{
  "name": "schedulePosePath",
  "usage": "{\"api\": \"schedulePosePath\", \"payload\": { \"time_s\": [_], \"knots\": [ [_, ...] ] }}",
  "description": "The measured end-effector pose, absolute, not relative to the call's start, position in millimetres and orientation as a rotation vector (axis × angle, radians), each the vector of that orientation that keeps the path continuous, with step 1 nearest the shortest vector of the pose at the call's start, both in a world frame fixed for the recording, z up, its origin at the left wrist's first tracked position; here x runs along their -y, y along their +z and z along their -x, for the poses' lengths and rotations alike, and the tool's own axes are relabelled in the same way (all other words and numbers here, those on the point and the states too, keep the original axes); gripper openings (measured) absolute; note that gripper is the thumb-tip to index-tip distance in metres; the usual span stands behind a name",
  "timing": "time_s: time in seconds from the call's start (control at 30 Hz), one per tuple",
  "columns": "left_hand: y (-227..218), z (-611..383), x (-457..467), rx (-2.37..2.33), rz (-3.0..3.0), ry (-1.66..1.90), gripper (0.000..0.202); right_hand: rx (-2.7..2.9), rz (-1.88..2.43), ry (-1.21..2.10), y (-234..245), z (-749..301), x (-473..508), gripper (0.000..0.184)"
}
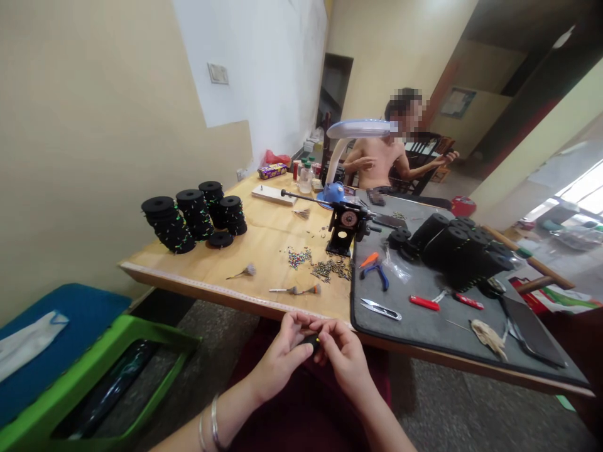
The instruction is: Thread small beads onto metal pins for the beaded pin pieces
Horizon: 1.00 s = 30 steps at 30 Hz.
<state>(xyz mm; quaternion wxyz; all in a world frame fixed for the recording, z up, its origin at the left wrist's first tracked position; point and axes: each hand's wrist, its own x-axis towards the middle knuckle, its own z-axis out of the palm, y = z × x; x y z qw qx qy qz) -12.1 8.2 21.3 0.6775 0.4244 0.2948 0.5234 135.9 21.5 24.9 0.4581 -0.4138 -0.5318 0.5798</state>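
Note:
Just off the table's front edge, both hands meet over my lap. My left hand (pixel 285 355) is closed around a black foam spool (pixel 309 342), of which only a part shows. My right hand (pixel 346 351) pinches at the spool's near side, by a small yellow bit (pixel 318 339); what its fingertips hold is too small to name. On the wood in front of the hands lie brushes (pixel 315 289), multicoloured beads (pixel 299 257) and a pile of small dark metal pieces (pixel 330 270). Snips (pixel 380 309) rest on the grey mat to the right.
Stacks of black spools (pixel 168 225) stand at the left, with more spools (pixel 445 248) on the mat (pixel 400 333). A black clamp device (pixel 346 226) and a lamp (pixel 334 191) stand mid-table. Blue-handled pliers (pixel 382 274) lie nearby. Another person (pixel 377 163) sits behind the table.

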Motion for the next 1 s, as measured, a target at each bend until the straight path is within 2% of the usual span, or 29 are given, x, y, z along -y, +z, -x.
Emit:
{"api": "schedulePosePath", "payload": {
  "time_s": [0.23,0.37,0.53,0.8,1.0],
  "knots": [
    [18.6,12.0,-6.9,-0.662,-0.748,1.146,0.029,1.667,1.067,0.947,24.3,-136.2,-16.0,0.015],
    [20.3,12.2,-6.4,-0.606,-0.662,1.111,0.031,1.730,1.036,0.896,26.6,-135.7,-13.4,0.011],
    [23.7,9.7,-7.1,-0.616,-0.595,1.106,0.017,1.772,1.055,0.863,23.7,-134.6,-11.1,0.011],
    [23.1,8.3,-8.0,-0.696,-0.607,1.110,0.018,1.710,1.048,0.917,20.7,-133.6,-10.5,0.012],
    [28.8,8.3,-7.4,-0.697,-0.538,1.080,0.022,1.391,0.940,1.308,20.8,-133.7,-13.9,0.017]
  ]
}}
